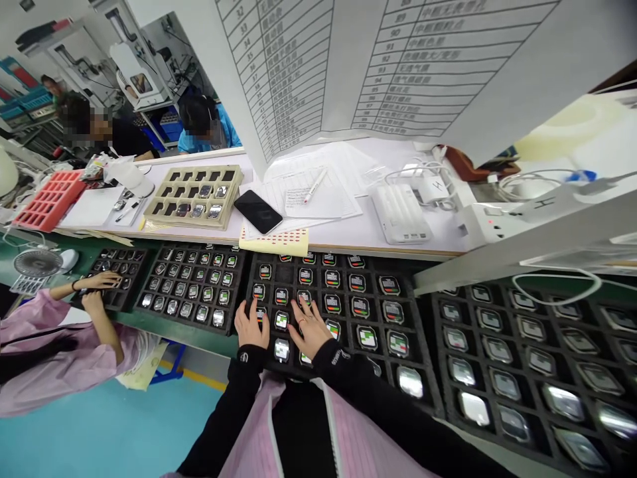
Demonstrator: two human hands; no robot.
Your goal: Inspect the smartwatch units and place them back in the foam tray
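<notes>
Watches (281, 321) sit in rows in the compartments of a black tray (284, 272) directly before the person, many with lit screens showing red, orange or green bars. The left hand (251, 325) lies over the tray's near left part, thumb and fingers apart around a partly covered watch. The right hand (309, 326), with a ring on one finger, has its fingers spread over watches further right; whether its fingertips touch them cannot be told. One watch with a green-and-white screen shows between the hands. Similar filled trays stand to the left (237, 279) and right (442, 362). Above them, a white shelf (348, 232) carries a dark phone (258, 212), a pen (316, 186) on papers and a beige tray (192, 223) holding a few watches. Further left along the green surface (166, 326), a co-worker's hand (102, 280) rests over another black tray.
</notes>
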